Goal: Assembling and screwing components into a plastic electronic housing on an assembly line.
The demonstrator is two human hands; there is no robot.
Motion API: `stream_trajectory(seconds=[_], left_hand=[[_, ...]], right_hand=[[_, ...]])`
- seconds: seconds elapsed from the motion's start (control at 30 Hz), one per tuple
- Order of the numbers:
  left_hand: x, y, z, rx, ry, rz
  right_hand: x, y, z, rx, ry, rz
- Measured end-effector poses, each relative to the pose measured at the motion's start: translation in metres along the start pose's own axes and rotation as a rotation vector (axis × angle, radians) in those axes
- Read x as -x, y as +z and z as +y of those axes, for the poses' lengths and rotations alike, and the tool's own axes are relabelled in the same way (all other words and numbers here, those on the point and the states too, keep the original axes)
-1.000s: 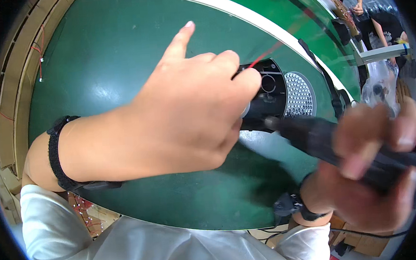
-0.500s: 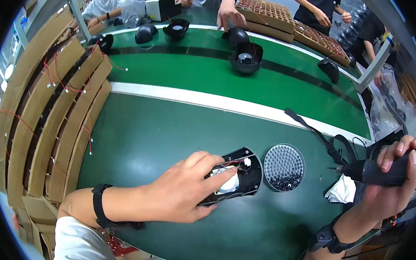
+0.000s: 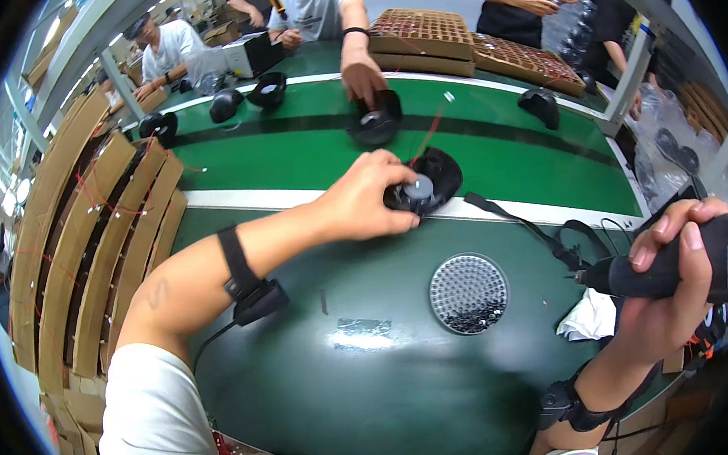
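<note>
My left hand [image 3: 364,198] reaches forward over the white edge strip of the belt. Its fingers grip a black plastic housing [image 3: 442,175] with a round grey-white part inside and a red wire rising from it. In my right hand [image 3: 692,253] is a black electric screwdriver [image 3: 621,277], its bit pointing left above the table's right side. A round clear dish [image 3: 468,292] of small dark screws sits on the green table between the hands, touched by neither.
Beyond the table runs a green belt [image 3: 293,153] carrying several black housings. A co-worker's hand [image 3: 363,77] touches one housing [image 3: 376,125]. Cardboard trays [image 3: 75,270] with red wires stand stacked at left. A white tissue [image 3: 588,314] and black strap [image 3: 522,222] lie at right.
My left hand has carried the housing from the table forward to the belt's edge, tilting it. The right hand still holds the screwdriver. A co-worker's hand has moved onto another housing on the belt.
</note>
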State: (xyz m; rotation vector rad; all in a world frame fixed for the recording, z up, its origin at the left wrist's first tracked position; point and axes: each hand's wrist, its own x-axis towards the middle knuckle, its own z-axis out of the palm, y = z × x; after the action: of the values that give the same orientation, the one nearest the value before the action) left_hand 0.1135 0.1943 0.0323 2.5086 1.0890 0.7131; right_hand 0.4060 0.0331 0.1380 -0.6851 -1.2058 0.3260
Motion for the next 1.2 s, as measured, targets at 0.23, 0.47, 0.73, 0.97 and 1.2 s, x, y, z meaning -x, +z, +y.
stream_trajectory(seconds=[0.23, 0.47, 0.73, 0.97, 1.2], left_hand=[[-0.115, 0.045, -0.052, -0.114, -0.043, 0.205], [-0.194, 0.068, -0.076, -0.171, -0.271, 0.335], [-0.193, 0.060, -0.095, -0.396, -0.338, 0.173], [-0.047, 0.059, 0.010, 0.334, -0.023, 0.025], [0.075, 0.071, 0.079, 0.737, -0.131, -0.155]], right_hand=[[-0.014, -0.011, 0.000, 0.054, -0.022, 0.035], [-0.025, -0.027, 0.008, 0.204, 0.049, 0.074], [-0.041, -0.058, 0.032, -0.135, 0.125, -0.202], [-0.014, -0.011, 0.053, 0.627, -0.338, 0.259], [0.116, -0.005, -0.008, 0.748, 0.548, -0.576]])
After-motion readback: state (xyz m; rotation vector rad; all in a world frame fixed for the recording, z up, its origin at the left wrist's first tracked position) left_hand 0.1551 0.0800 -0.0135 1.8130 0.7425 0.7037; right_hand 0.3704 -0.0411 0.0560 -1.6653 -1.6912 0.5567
